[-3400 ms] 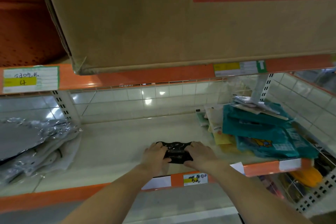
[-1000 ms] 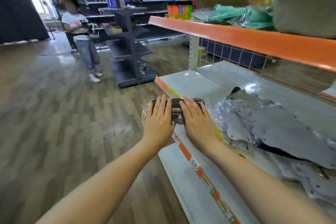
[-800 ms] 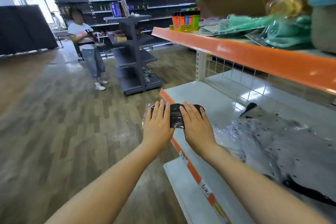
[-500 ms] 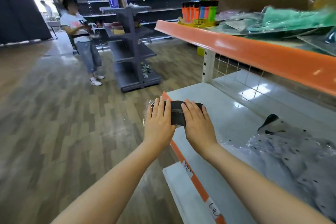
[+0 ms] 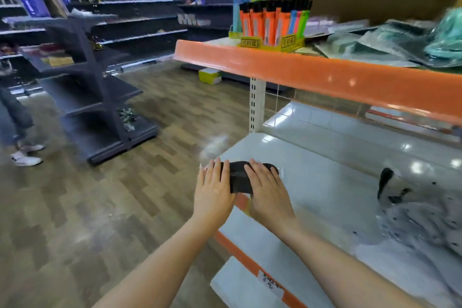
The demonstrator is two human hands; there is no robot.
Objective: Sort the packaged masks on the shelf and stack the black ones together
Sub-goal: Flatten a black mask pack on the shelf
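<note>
both hands, left hand (image 5: 213, 189) and right hand (image 5: 268, 189), fingers straight, pressed flat on black packaged masks (image 5: 238, 179) at white shelf (image 5: 325, 182) front corner, beside grey dotted packs (image 5: 420, 217).

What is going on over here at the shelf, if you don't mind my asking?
A person is holding a pack of black masks with both hands, the left hand and the right hand laid over it with fingers fairly straight. The pack sits at the front corner of the white lower shelf, by its orange edge. Further right on that shelf lie clear-wrapped grey spotted packs. Whether the black pack rests fully on the shelf is hard to tell.
</note>
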